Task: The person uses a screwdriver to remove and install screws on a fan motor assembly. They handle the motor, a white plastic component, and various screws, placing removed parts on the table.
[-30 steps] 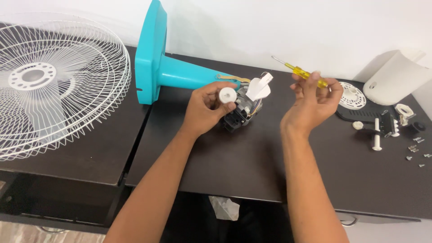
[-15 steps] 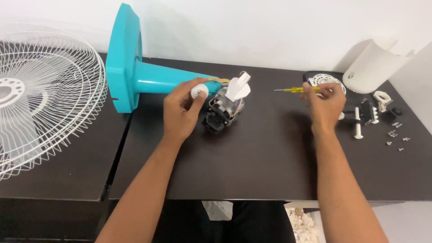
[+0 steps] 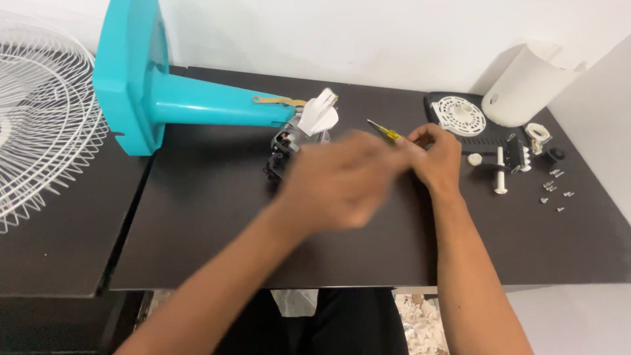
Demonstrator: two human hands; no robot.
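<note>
Since half a second ago the left hand [image 3: 342,181] has come off the motor and swept to the right across the worktop [image 3: 197,217], so that it now shows only as a blur over the dark surface, just left of the right hand [image 3: 437,154]; whether its fingers are spread or curled I cannot tell. That right hand has drawn in from the far right toward the middle and rests low on the worktop, its fingers closed around the small yellow-handled screwdriver [image 3: 384,130], whose thin metal shaft points up and left toward the motor. Beside it, partly hidden by the blurred hand, sits the stripped fan motor [image 3: 284,148], a dark metal block with bare windings showing and a white plastic piece [image 3: 319,115] standing tilted on its top. It is joined to the tapered turquoise plastic fan stand [image 3: 197,102], which lies on its side with its flat base up at the left. A white wire fan guard [image 3: 46,138] lies on the lower surface at far left. At the right end of the worktop lie a round white vented cover [image 3: 461,115], a white curved plastic housing [image 3: 522,89], a white plastic peg [image 3: 501,172] and a scatter of small metal screws [image 3: 555,187].
</note>
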